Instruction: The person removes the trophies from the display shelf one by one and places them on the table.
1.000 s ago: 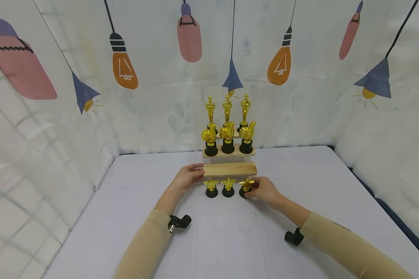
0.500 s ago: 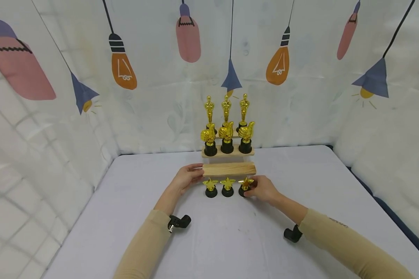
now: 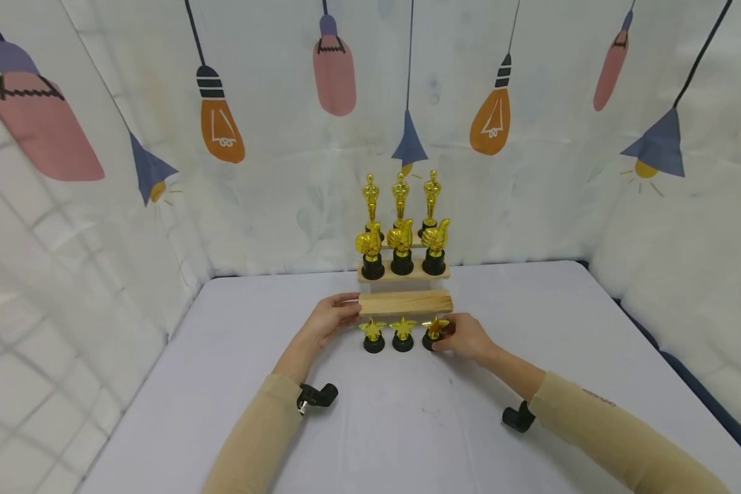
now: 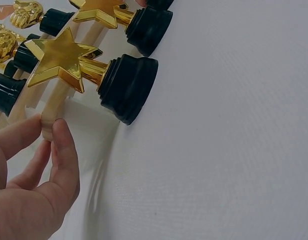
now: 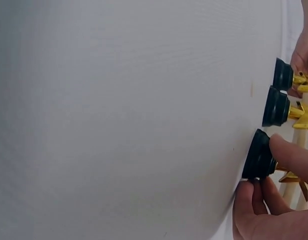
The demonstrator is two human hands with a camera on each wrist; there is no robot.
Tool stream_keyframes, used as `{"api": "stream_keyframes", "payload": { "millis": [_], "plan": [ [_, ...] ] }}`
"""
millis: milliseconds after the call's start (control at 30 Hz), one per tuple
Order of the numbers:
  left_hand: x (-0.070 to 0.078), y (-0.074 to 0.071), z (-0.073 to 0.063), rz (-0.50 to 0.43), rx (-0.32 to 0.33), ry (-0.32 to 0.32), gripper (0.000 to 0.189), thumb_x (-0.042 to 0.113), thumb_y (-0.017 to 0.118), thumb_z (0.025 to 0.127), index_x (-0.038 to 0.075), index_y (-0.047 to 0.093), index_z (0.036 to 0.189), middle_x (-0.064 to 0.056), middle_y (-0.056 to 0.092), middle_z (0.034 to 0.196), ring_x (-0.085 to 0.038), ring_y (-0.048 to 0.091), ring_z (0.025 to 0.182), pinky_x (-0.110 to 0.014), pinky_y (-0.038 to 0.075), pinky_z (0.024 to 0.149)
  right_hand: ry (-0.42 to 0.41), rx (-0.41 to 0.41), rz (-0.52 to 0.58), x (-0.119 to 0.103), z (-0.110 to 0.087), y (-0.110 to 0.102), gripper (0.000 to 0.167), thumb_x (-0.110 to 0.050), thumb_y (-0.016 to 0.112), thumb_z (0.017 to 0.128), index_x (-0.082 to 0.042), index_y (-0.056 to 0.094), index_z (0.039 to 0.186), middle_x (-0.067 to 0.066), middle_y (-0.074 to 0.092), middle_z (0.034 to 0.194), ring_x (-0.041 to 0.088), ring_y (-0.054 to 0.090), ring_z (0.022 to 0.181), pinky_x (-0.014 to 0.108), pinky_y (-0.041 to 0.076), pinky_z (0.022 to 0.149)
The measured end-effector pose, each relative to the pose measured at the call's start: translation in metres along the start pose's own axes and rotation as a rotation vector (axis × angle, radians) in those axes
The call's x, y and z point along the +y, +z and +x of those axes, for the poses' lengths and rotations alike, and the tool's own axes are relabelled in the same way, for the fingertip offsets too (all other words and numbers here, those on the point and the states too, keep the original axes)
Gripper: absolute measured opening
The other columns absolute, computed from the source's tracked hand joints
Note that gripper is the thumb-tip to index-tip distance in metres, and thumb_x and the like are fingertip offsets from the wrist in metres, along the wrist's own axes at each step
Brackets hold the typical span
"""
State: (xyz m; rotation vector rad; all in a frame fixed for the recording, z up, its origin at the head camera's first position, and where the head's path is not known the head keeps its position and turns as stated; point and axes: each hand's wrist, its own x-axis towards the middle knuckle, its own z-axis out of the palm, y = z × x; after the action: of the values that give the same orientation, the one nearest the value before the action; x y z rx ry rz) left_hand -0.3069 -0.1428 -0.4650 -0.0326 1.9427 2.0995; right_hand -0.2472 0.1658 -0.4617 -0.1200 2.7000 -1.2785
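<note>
My left hand pinches the left end of a pale wooden step, the front one of a small tiered stand; in the left wrist view thumb and fingers meet on its end. In front of that step, three gold star trophies with black bases stand in a row on the white cloth: the left one, the middle one and the right one. My right hand holds the right star trophy, thumb and fingers around its black base in the right wrist view.
Three thumbs-up trophies stand on the stand's middle step. Behind them, three gold figure trophies occupy the top step. A white curtain printed with lamps hangs at the back of the table.
</note>
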Motion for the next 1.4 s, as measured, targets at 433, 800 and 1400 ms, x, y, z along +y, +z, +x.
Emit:
{"api": "stream_keyframes", "payload": {
  "millis": [433, 800, 1400],
  "plan": [
    [-0.001, 0.001, 0.002, 0.002, 0.003, 0.013, 0.047, 0.002, 0.066, 0.100, -0.005, 0.052, 0.144, -0.025, 0.057, 0.135, -0.023, 0.064, 0.107, -0.032, 0.058, 0.091, -0.071, -0.001, 0.092, 0.006, -0.008, -0.025, 0.046, 0.000, 0.082, 0.082, 0.007, 0.067, 0.124, 0.017, 0.069, 0.113, 0.028, 0.062, 0.104, 0.040, 0.054, 0.090],
    [-0.001, 0.001, 0.002, -0.006, 0.002, 0.006, 0.046, 0.001, 0.066, 0.100, -0.004, 0.053, 0.144, -0.024, 0.057, 0.134, -0.023, 0.064, 0.106, -0.031, 0.058, 0.090, -0.086, 0.067, 0.079, 0.001, -0.009, -0.048, 0.033, -0.010, 0.075, 0.094, 0.005, 0.067, 0.122, 0.018, 0.068, 0.116, 0.028, 0.062, 0.106, 0.039, 0.055, 0.089],
    [-0.002, 0.000, 0.004, -0.002, -0.002, -0.006, 0.047, 0.003, 0.067, 0.100, -0.004, 0.052, 0.144, -0.024, 0.056, 0.136, -0.023, 0.064, 0.107, -0.034, 0.056, 0.095, -0.100, 0.116, 0.260, -0.021, 0.007, -0.070, 0.039, -0.019, 0.064, 0.104, 0.005, 0.058, 0.134, 0.021, 0.062, 0.128, 0.034, 0.061, 0.115, 0.045, 0.051, 0.102]
  ]
}}
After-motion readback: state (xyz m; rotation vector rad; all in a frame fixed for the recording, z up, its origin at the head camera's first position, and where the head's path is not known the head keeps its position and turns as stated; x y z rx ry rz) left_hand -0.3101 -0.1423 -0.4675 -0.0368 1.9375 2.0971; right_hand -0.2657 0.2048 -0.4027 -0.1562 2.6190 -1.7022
